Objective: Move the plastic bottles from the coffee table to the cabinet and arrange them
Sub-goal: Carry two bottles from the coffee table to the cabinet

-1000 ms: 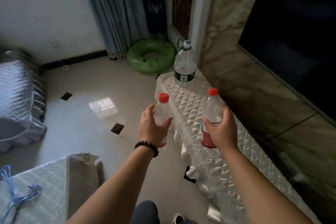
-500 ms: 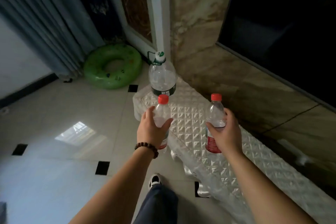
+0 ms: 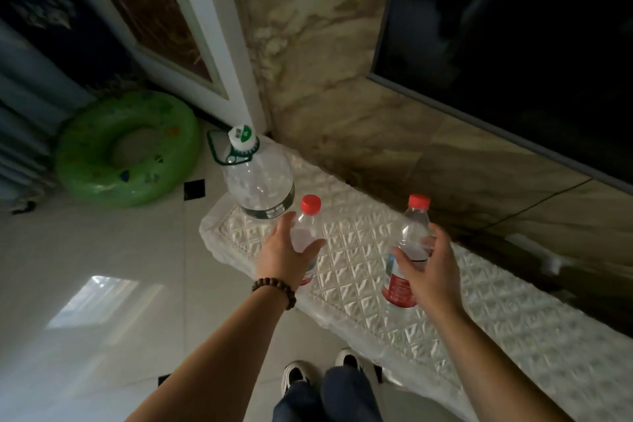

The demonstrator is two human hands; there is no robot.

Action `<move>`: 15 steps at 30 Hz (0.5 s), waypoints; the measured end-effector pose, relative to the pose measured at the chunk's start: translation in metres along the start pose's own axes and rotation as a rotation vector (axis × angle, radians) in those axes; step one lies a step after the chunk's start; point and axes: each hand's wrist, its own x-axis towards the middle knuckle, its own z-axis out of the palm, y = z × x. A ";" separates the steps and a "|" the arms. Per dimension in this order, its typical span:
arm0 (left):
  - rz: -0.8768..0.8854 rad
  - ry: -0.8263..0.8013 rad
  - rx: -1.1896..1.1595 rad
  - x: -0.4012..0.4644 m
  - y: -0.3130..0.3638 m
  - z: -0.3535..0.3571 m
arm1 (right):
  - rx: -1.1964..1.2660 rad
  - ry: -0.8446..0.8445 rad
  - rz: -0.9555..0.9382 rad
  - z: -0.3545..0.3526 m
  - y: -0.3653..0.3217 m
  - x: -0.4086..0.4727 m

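Bottles, one gripped in each of the hands: left hand (image 3: 286, 255), right hand (image 3: 432, 269).

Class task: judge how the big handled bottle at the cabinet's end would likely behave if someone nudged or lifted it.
The big bottle looks clear and empty, so it is probably light for its size and would slide or tip easily on the quilted cabinet cover. Its thin plastic walls would likely flex under a squeeze. The green handle should ease lifting.
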 end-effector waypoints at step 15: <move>0.081 0.017 0.063 0.157 -0.029 0.150 | 0.033 0.028 -0.111 0.126 0.080 0.163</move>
